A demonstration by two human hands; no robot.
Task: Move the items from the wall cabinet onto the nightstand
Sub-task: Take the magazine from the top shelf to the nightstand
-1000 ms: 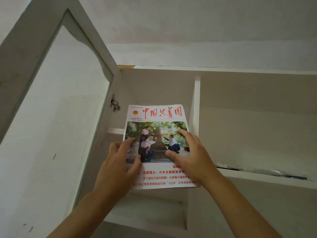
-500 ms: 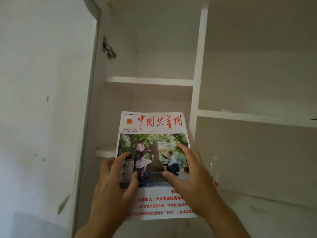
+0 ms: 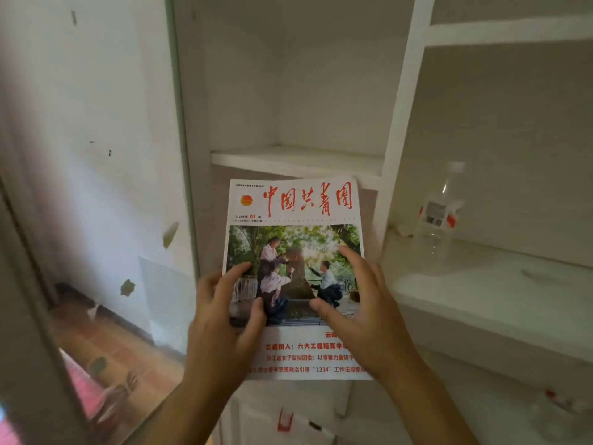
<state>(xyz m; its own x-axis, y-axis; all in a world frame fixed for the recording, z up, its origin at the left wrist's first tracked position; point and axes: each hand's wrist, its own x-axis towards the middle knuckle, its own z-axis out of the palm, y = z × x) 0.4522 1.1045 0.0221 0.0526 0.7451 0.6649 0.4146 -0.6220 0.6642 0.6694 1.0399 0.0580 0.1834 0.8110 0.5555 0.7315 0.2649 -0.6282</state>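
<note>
A magazine (image 3: 293, 220) with a white cover, red Chinese title and a photo of people by a tree is held upright in front of the open white wall cabinet (image 3: 398, 123). My left hand (image 3: 224, 319) grips its lower left edge, thumb on the cover. My right hand (image 3: 362, 303) grips the lower right edge, thumb and fingers on the cover. A clear plastic bottle (image 3: 438, 216) with a white cap and red-and-white label stands on the right shelf (image 3: 481, 293) inside the cabinet.
The open cabinet door (image 3: 29, 316) with a glass pane stands at the left. A small empty shelf (image 3: 298, 159) sits behind the magazine. White boxes with red marks (image 3: 288, 419) lie below. Tiled floor (image 3: 106, 342) shows through the door pane.
The view has tilted downward, so the cabinet shelves moved up in frame and the bottle came fully into sight. Both hands keep the same hold on the magazine, which has come lower, away from the upper shelves.
</note>
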